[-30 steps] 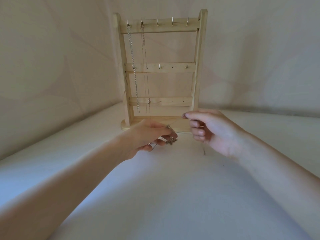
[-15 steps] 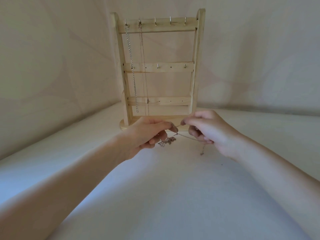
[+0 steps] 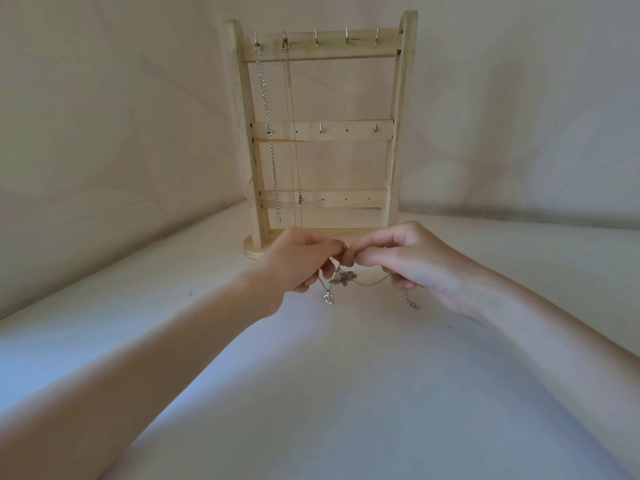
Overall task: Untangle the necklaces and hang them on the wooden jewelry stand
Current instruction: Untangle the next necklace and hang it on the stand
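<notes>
Tangled necklaces [image 3: 341,277]: a small knot of fine chain held in the air just in front of the base of the wooden jewelry stand [image 3: 323,133], above the pale cloth surface [image 3: 346,393]. A heart-shaped pendant [image 3: 328,298] dangles below the knot, and a clasp end [image 3: 412,303] trails down on the right. One strand sags in a shallow loop from the knot towards the right hand [image 3: 412,261].

Change: half a second ago the two hands were a little apart, with a short length of chain stretched taut between them; now their fingertips meet directly above the knot. The left hand [image 3: 298,261] pinches the chain between thumb and forefinger, and the right hand pinches it at the same spot, its lower fingers curled round the slack strand. The pendant, previously close under the left hand, now hangs free and lower.

Reading: the pulling apart has given way to fine picking at the knot itself, which suggests the strands have not yet separated. Untangling appears to be in progress, with hanging yet to follow for these pieces.

On the stand: a link chain [image 3: 268,133] hangs from the leftmost top hook and a thin chain [image 3: 292,133] from the second. The three top hooks [image 3: 346,37] to their right are bare, which gives room for what is in hand.
</notes>
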The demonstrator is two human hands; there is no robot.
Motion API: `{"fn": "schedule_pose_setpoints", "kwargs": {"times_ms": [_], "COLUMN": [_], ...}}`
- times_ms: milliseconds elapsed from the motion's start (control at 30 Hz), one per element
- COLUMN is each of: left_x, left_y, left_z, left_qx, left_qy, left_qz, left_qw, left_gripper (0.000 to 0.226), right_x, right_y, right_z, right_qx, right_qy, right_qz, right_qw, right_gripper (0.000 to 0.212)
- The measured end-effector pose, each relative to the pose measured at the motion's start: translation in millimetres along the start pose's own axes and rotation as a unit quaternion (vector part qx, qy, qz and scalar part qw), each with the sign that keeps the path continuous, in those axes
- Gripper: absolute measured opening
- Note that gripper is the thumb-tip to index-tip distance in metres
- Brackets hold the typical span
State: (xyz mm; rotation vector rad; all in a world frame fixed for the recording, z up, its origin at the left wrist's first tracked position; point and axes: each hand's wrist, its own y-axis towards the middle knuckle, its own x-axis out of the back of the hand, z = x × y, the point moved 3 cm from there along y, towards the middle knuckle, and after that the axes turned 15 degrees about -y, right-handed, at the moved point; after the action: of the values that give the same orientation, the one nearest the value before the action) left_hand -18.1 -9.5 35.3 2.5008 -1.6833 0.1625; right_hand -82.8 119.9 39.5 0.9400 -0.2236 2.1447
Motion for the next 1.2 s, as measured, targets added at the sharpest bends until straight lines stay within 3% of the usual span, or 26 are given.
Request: {"fn": "schedule_pose_setpoints", "kwargs": {"times_ms": [133, 333, 500, 600, 967, 1100, 1200], "left_x": [0, 5, 1, -4, -3, 2, 4], "left_y": [0, 2, 0, -2, -2, 1, 3], "left_z": [-1, 1, 0, 0, 0, 2, 4], "left_qx": [-0.029, -0.001, 0.006, -0.009, -0.003, 0.033, 0.062], "left_qy": [0.041, 0.018, 0.023, 0.038, 0.037, -0.051, -0.110], "left_qz": [-0.027, -0.032, -0.010, -0.001, 0.023, 0.012, 0.018], "left_qw": [0.998, 0.999, 1.000, 0.999, 0.999, 0.998, 0.992], "left_gripper": [0.032, 0.030, 0.029, 0.031, 0.037, 0.023, 0.015], "right_x": [1, 3, 5, 5, -7, -6, -9], "right_y": [-1, 2, -1, 0, 4, 7, 8], "right_z": [3, 1, 3, 1, -12, -17, -16], "right_qx": [0.022, 0.018, 0.011, 0.009, -0.089, -0.122, -0.111], "right_qy": [-0.018, -0.075, -0.045, -0.043, 0.140, 0.202, 0.156], "right_qz": [-0.023, -0.074, -0.105, -0.111, -0.020, -0.012, -0.011], "right_qw": [0.999, 0.994, 0.993, 0.993, 0.986, 0.972, 0.981], "right_gripper": [0.017, 0.007, 0.018, 0.013, 0.002, 0.021, 0.026]}}
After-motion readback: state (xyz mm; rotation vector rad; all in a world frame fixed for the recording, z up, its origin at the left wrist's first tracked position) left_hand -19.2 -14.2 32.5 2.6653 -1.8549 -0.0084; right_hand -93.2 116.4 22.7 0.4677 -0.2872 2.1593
